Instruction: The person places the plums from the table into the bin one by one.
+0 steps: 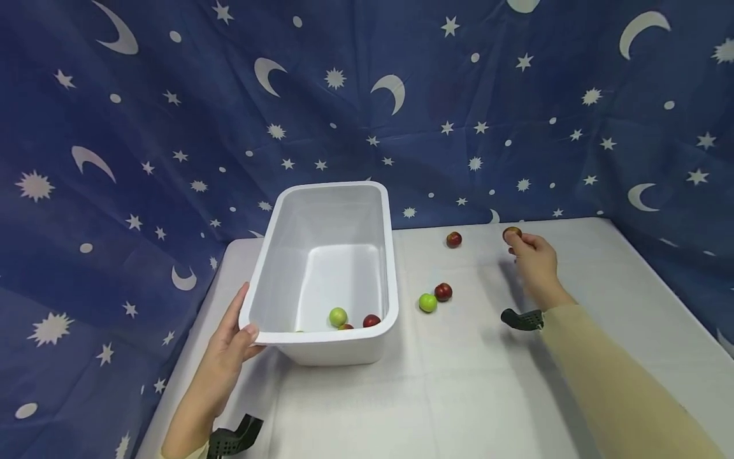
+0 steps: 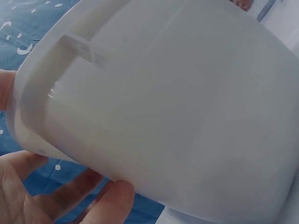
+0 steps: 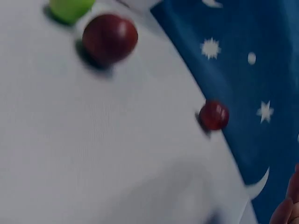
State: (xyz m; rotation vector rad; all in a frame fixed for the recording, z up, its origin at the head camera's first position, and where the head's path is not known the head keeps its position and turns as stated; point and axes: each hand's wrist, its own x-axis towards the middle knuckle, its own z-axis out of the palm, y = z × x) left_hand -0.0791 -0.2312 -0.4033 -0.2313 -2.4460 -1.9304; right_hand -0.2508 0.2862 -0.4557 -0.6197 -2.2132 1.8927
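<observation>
White rectangular plastic tub sat on the grey-white tabletop, left of centre, tipped slightly toward the camera. Left hand gripped the tub's near-left corner, thumb over the rim, fingers under the outer wall; left wrist view showed those fingers curled against the tub's underside. Inside the tub, at the near end, lay a small round green fruit and a small dark red fruit, with another reddish one partly hidden between them. Right hand was stretched out to the far right part of the table, fingertips pinching a small red-brown round fruit close to the back edge. Loose on the table: a red fruit near the back edge, well left of that hand, plus a green fruit and a dark red fruit touching each other just right of the tub. Right wrist view was blurred; it showed the same pair and the back red one. Blue cloth with white stars and moons hung behind.
</observation>
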